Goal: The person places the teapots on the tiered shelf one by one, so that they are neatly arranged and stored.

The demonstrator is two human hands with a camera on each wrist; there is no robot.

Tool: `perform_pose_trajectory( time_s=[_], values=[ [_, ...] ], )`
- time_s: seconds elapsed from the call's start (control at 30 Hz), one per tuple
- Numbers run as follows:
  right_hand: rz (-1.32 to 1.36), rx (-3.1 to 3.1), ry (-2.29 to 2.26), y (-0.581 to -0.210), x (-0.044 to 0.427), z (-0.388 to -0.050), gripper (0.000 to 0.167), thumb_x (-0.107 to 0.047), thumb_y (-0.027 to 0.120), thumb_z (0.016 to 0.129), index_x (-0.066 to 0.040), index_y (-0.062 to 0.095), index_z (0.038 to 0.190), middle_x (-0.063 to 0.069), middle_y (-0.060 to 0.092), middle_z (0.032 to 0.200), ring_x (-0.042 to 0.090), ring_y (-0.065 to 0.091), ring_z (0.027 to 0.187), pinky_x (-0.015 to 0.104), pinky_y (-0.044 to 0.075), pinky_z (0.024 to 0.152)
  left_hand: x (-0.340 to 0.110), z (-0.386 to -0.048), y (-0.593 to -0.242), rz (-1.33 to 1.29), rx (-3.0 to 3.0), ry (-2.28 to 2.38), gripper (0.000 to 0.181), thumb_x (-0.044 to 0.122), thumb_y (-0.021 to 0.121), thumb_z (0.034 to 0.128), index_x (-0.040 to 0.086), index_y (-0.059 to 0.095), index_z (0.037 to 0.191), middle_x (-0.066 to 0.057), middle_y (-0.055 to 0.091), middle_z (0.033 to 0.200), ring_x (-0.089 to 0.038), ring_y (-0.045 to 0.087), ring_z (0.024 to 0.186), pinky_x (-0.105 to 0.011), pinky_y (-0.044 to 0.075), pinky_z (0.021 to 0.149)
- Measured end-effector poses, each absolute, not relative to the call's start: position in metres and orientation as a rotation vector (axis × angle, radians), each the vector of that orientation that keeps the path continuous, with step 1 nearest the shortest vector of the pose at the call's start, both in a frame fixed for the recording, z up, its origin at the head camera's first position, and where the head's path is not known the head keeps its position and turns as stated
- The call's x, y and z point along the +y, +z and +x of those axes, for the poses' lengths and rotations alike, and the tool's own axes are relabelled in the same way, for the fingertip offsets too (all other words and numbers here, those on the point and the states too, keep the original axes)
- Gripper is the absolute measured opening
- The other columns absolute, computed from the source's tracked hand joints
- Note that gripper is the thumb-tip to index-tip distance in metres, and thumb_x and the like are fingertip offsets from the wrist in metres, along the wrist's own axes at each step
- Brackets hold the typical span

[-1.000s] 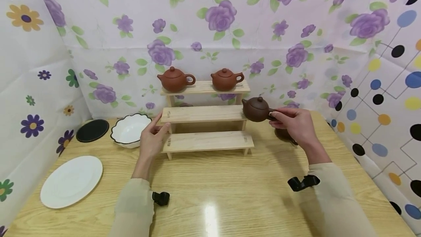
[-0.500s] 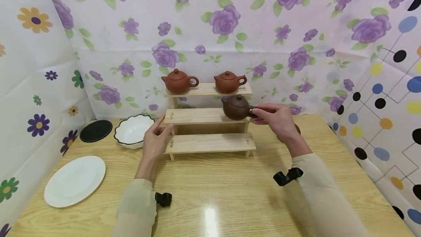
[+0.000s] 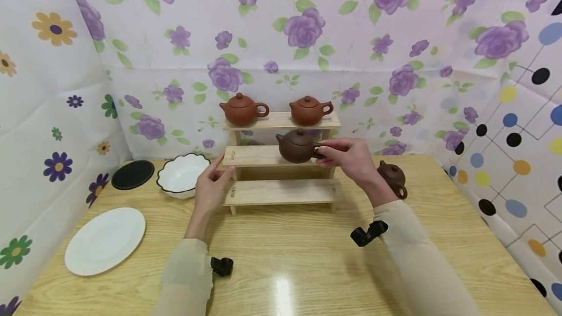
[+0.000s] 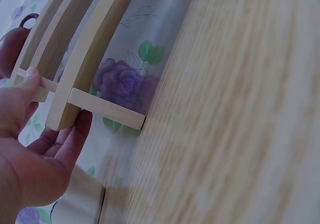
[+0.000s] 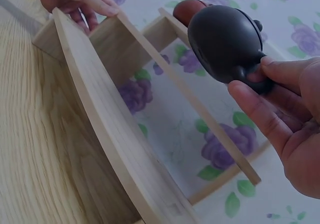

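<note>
Dark-brown clay teapot in the right hand is at the middle board of the three-tier wooden stand, its spout pointing left and its lid on. The thumb and fingers pinch its handle. In the head view its base overlaps the board, so contact is hard to judge; the right wrist view shows the underside, with a visible gap between it and the board's edge.

The left hand grips the stand's left end. The left wrist view adds what the head view partly hides: the thumb lies along the end, and other fingers curl beneath the lowest board, just beside the short leg that stands on the desk.

On the top board, one red-brown teapot sits near the left end and a second red-brown teapot near the right end. Another dark teapot is on the desk, right of the stand and towards the far right corner. Near the desk's left edge are a white plate, a black disc and a scalloped white bowl with a dark rim; only the head view shows plate and disc.
</note>
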State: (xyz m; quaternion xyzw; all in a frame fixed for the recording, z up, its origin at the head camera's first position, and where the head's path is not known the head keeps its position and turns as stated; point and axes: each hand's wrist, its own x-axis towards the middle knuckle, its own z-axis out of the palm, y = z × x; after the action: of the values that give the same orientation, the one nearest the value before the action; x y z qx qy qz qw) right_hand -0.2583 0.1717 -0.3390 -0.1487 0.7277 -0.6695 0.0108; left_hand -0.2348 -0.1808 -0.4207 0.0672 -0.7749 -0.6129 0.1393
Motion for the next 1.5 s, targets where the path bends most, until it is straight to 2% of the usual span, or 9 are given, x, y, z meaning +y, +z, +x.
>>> perform_pose_trajectory(
  time_s=[0.27,0.57,0.73,0.93,1.1,1.5],
  values=[
    [-0.500,2.244,-2.059,-0.345,0.150,-0.267,0.030,-0.008,0.071,0.102,0.011,0.072,0.124,0.014,0.081,0.098,0.017,0.080,0.082,0.047,0.063,0.084,-0.183,-0.234,-0.423,0.214,-2.234,-1.771,0.053,0.036,0.074,0.1014,0.035,0.058,0.152,0.007,0.063,0.091,-0.006,0.054,0.082,-0.019,0.044,0.068],
    [-0.519,2.211,-2.102,-0.346,0.127,-0.274,0.027,-0.005,0.074,0.099,0.011,0.074,0.120,0.012,0.080,0.096,0.018,0.080,0.078,0.043,0.064,0.080,-0.181,-0.236,-0.424,0.184,-2.206,-1.795,0.054,0.031,0.075,0.1008,0.031,0.059,0.152,0.008,0.063,0.089,-0.007,0.055,0.080,-0.019,0.044,0.067],
    [-0.551,2.210,-2.078,-0.346,0.113,-0.277,0.025,-0.005,0.073,0.099,0.011,0.074,0.120,0.018,0.079,0.099,0.018,0.080,0.078,0.043,0.065,0.079,-0.181,-0.237,-0.424,0.180,-2.206,-1.797,0.054,0.030,0.076,0.1006,0.028,0.060,0.152,0.010,0.064,0.087,-0.006,0.055,0.078,-0.020,0.044,0.067],
    [-0.547,2.165,-2.080,-0.341,0.096,-0.282,0.024,-0.005,0.073,0.099,0.010,0.075,0.118,0.016,0.079,0.100,0.018,0.080,0.077,0.037,0.065,0.077,-0.183,-0.236,-0.425,0.171,-2.198,-1.808,0.054,0.029,0.077,0.0999,0.030,0.061,0.151,0.010,0.065,0.087,-0.006,0.056,0.079,-0.019,0.045,0.067],
    [-0.556,2.134,-2.075,-0.336,0.083,-0.288,0.024,-0.002,0.072,0.099,0.012,0.074,0.118,0.017,0.079,0.099,0.019,0.079,0.076,0.037,0.065,0.076,-0.183,-0.235,-0.423,0.166,-2.197,-1.809,0.054,0.029,0.077,0.0999,0.030,0.061,0.151,0.010,0.065,0.086,-0.007,0.056,0.078,-0.020,0.045,0.066],
    [-0.534,2.155,-2.019,-0.341,0.059,-0.294,0.024,-0.001,0.071,0.100,0.014,0.073,0.119,0.027,0.076,0.106,0.016,0.078,0.072,0.035,0.065,0.075,-0.183,-0.236,-0.425,0.165,-2.182,-1.810,0.052,0.027,0.076,0.1001,0.030,0.062,0.150,0.009,0.066,0.083,-0.004,0.056,0.073,-0.020,0.045,0.065]
  ],
)
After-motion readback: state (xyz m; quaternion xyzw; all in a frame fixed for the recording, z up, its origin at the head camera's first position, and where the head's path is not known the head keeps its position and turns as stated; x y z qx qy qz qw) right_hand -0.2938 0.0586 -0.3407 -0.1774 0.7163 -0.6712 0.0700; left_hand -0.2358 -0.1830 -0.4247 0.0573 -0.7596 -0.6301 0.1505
